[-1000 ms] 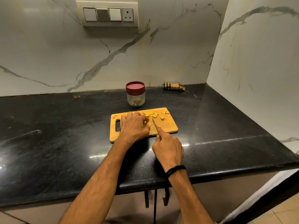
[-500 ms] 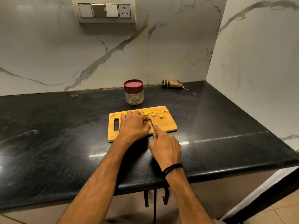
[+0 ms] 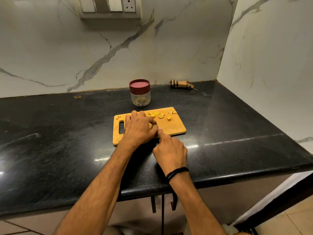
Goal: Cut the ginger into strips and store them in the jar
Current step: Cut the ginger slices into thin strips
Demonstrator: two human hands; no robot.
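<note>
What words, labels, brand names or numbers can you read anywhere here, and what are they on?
None can be read.
The jar and its red lid show no label.
The switch panel shows no readable marking.
The cutting board is plain wood.

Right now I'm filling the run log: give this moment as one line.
stage: cutting | left hand: holds ginger on cutting board | right hand: grips knife | jar: lidded, behind board
</note>
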